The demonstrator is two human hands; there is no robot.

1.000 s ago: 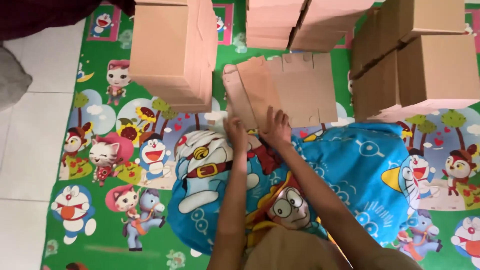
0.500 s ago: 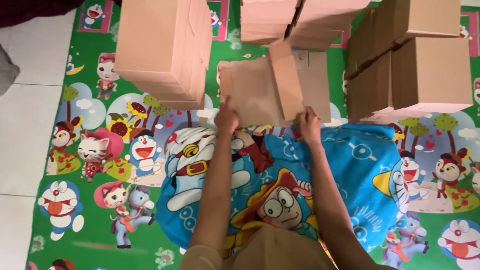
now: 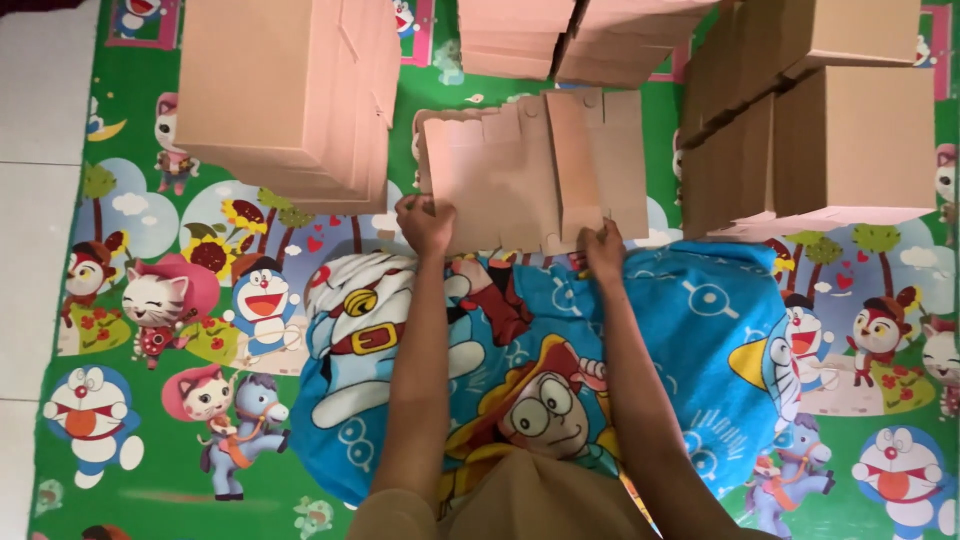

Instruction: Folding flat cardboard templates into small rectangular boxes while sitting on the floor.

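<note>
A flat, unfolded brown cardboard box blank (image 3: 520, 170) lies on the floor just beyond a blue cartoon blanket (image 3: 690, 330). My left hand (image 3: 425, 222) grips its near left edge. My right hand (image 3: 603, 246) pinches the near edge of a narrow panel (image 3: 575, 160) that stands up from the blank near its right side. Both arms reach forward over the blanket.
A tall stack of cardboard (image 3: 290, 95) rises at the left. Assembled boxes (image 3: 850, 130) are piled at the right, and more stacks (image 3: 570, 40) sit at the back. A green cartoon play mat (image 3: 180, 320) covers the floor; white tiles (image 3: 35, 220) border it on the left.
My hands have spread apart along the blank's near edge. A panel of the blank has been lifted and folded toward the right, and the view has moved in closer.
</note>
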